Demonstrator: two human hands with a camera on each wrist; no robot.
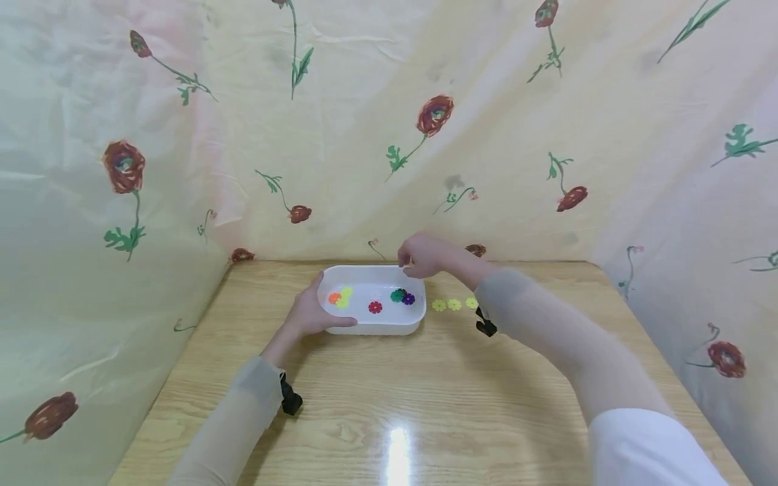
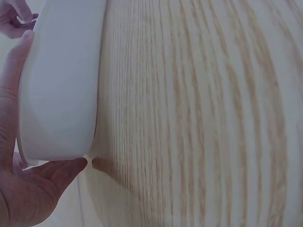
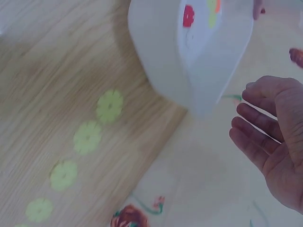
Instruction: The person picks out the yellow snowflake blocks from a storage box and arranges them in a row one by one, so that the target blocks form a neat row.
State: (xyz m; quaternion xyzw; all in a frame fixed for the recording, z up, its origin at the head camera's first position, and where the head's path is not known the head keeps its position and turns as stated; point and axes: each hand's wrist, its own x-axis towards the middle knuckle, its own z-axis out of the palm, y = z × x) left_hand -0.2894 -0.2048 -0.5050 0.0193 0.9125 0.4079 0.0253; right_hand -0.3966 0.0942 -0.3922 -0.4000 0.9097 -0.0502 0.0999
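A white plastic basin (image 1: 373, 329) stands near the table's far edge. My left hand (image 1: 306, 312) grips its left end, thumb along the near rim and fingers round the side; the left wrist view shows that hand (image 2: 28, 189) against the basin wall (image 2: 66, 85). Inside lie flower-shaped pieces: an orange one (image 1: 334, 298), yellow ones (image 1: 345, 297), a red one (image 1: 375, 307), a green one (image 1: 398, 295) and a purple one (image 1: 409, 299). Over the far right corner hovers my right hand (image 1: 423, 255). Its fingers (image 3: 258, 130) bend loosely, with nothing visible between them.
Several yellow flower pieces (image 1: 454, 304) lie in a row on the wooden table (image 1: 365, 385), right of the basin, partly hidden by my right forearm. Flower-printed cloth (image 1: 340, 148) hangs behind the table and along both sides.
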